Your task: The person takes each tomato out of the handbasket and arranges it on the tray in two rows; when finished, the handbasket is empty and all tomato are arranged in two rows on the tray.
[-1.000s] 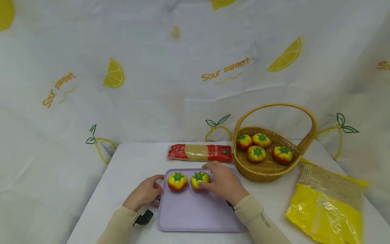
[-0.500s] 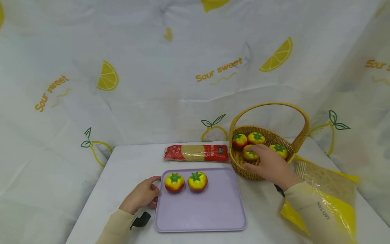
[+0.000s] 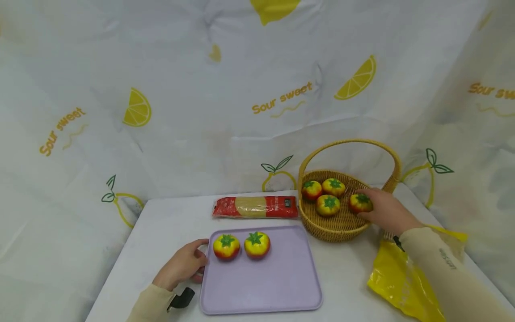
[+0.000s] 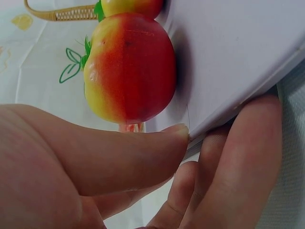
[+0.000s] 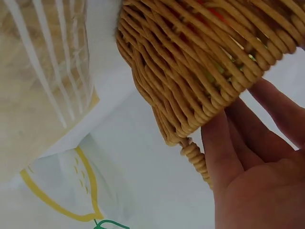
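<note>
Wicker, golden-brown and tall-handled, the basket (image 3: 338, 235) stands at the far right, and the right hand (image 3: 388, 210) has just moved into it from over the purple tray (image 3: 261, 290). Its fingers and thumb are now round the rightmost tomato (image 3: 359, 204), red and yellow with a green top, inside the basket; how firmly they grip cannot be told. Three other tomatoes (image 3: 311, 191) rest to its left. On the tray, two tomatoes (image 3: 226, 247) sit side by side near the far left corner, so the work appears to have shifted from tray to basket. The left hand (image 3: 183, 264) has kept its place, pinching the tray's left rim, thumb above and fingers beneath.

A white table (image 3: 169, 223) carries everything. At its far edge lies a red-ended packet of noodles (image 3: 255, 207); at right, a yellow bag (image 3: 402, 277) is partly covered by the right sleeve (image 3: 438, 264). Behind hangs a pale, wrinkled backdrop (image 3: 193, 107) printed with lemons, leaves and the orange words "Sour sweet".
</note>
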